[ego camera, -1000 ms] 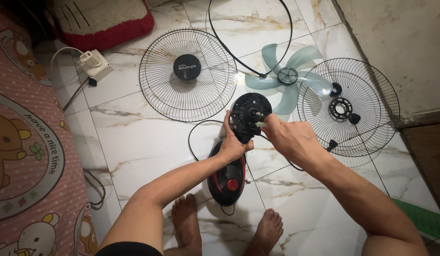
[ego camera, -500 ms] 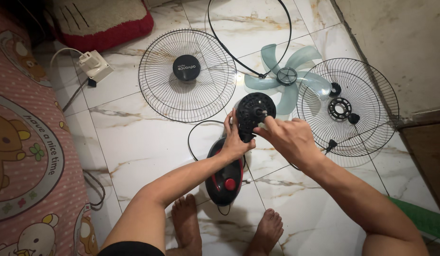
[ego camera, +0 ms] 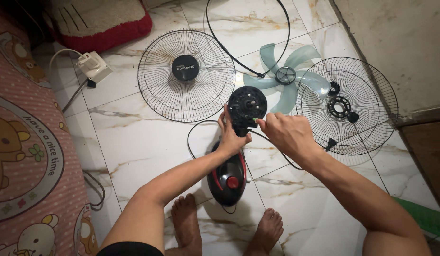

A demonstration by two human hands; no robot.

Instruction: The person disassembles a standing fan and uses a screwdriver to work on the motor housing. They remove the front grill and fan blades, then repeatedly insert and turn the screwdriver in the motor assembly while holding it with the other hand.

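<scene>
Head view: both hands grip fan motor.

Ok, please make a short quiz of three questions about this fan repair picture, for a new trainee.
1. True or false: the blue fan blade is mounted on the black motor housing.
2. Which hand grips the fan's neck just under the motor housing? A) left hand B) right hand C) neither
3. How many round wire guards lie on the floor, and on which sides of the motor housing?

Key
1. False: the blade lies loose on the tiles, beyond the housing.
2. A; the right hand holds a small green-tipped thing at the housing's edge.
3. Two: the front guard on the left, the rear guard on the right.
</scene>
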